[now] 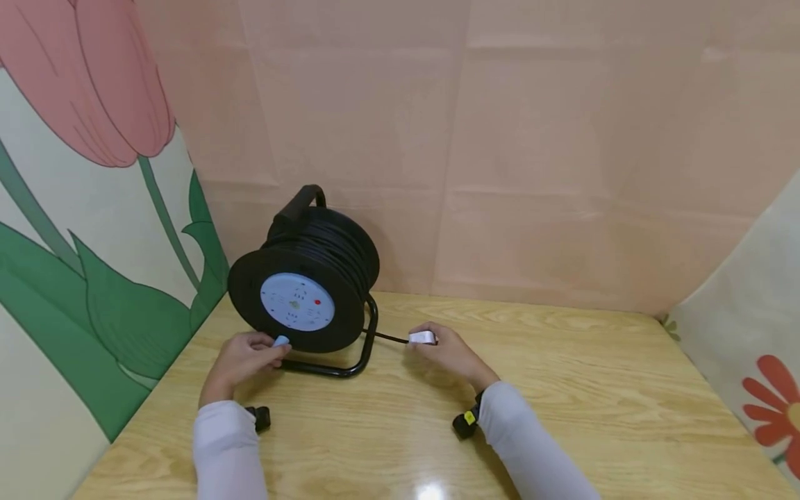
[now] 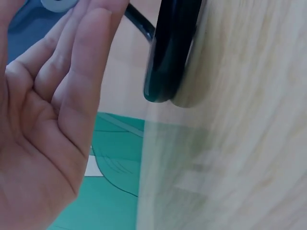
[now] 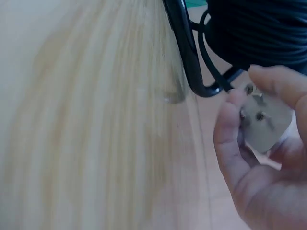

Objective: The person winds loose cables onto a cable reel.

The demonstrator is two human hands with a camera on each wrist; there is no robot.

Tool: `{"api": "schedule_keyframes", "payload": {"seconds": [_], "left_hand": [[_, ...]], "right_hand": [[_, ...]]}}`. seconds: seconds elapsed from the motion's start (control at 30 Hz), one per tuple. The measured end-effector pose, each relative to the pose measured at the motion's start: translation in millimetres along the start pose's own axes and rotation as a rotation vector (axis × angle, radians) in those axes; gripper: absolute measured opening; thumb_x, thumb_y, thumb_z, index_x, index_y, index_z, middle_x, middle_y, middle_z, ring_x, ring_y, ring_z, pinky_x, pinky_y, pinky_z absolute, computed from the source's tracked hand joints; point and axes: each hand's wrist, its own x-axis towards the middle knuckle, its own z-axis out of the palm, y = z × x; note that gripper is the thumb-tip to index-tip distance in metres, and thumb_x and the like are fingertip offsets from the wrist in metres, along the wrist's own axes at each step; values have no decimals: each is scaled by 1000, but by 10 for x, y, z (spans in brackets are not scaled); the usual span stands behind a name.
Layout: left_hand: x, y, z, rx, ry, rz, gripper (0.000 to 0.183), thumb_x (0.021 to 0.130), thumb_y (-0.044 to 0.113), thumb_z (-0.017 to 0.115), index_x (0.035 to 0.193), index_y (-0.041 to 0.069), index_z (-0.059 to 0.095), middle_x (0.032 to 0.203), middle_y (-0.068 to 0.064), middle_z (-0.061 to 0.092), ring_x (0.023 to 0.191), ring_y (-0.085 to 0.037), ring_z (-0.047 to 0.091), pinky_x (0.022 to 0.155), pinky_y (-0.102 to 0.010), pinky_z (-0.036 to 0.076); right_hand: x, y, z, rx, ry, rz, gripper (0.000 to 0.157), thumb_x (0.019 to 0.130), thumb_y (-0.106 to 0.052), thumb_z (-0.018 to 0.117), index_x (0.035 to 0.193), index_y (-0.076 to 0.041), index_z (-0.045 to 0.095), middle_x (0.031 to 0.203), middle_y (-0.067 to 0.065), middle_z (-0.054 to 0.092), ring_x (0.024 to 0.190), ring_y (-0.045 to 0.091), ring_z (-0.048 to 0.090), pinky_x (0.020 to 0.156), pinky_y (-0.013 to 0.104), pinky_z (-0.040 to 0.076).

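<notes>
A black cable reel (image 1: 303, 298) stands at the left of the table, wound with black cable and with a pale blue socket panel (image 1: 297, 302) on its front disc. My left hand (image 1: 244, 360) is at the disc's lower edge, its fingers around a small light-blue winding knob (image 1: 281, 341). To the right of the reel, my right hand (image 1: 455, 355) grips a white plug (image 1: 421, 337) between thumb and fingers. Metal pins show on the plug's face (image 3: 266, 122) in the right wrist view. A short run of cable (image 1: 392, 338) links plug and reel.
The reel's black tubular stand (image 1: 340, 373) rests on the wood-grain table (image 1: 562, 403). A carrying handle (image 1: 300, 206) rises above the reel. Behind is a pink-beige sheet (image 1: 531, 153); a tulip-printed panel (image 1: 106, 208) borders the left and a flower-printed one (image 1: 737, 305) the right.
</notes>
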Motion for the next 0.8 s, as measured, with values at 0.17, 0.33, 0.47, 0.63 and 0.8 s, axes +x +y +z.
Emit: {"api": "schedule_keyframes", "payload": {"seconds": [0.17,0.33,0.47,0.63,0.8], "left_hand": [[-18,-79,-49,-20,66,-7,43,85,40,81,96,-1,72,85,-8,74,81,-23,71,74,-32,58],[-19,-111,-82,-28,143,5,47,85,46,79,97,1,73,86,-7,74,84,-24,70,75,-29,57],[-19,-111,-92,-75,201,22,46,87,41,79,100,-2,71,86,-8,74,81,-22,70,73,-27,57],[-35,-98,-95,-122,293,20,43,87,36,79,98,-4,70,84,-7,74,78,-21,71,69,-25,57],[-49,-67,-89,-154,404,10,42,84,40,82,94,1,72,81,-3,75,79,-23,71,67,-21,53]], "right_hand": [[73,-5,62,102,-22,65,41,100,-31,65,124,1,59,103,16,66,86,28,68,74,39,60],[114,-19,91,95,-55,97,44,101,-37,62,127,-2,58,104,14,64,88,27,68,75,39,60],[146,-60,139,56,-91,70,40,104,-36,56,135,-11,58,102,13,62,84,25,65,71,37,58],[185,-91,243,52,-153,33,33,102,-24,62,132,-11,61,103,11,61,79,21,60,66,32,55],[214,-104,353,49,-207,11,45,94,-12,70,137,-11,56,100,10,61,72,16,56,60,28,50]]}}
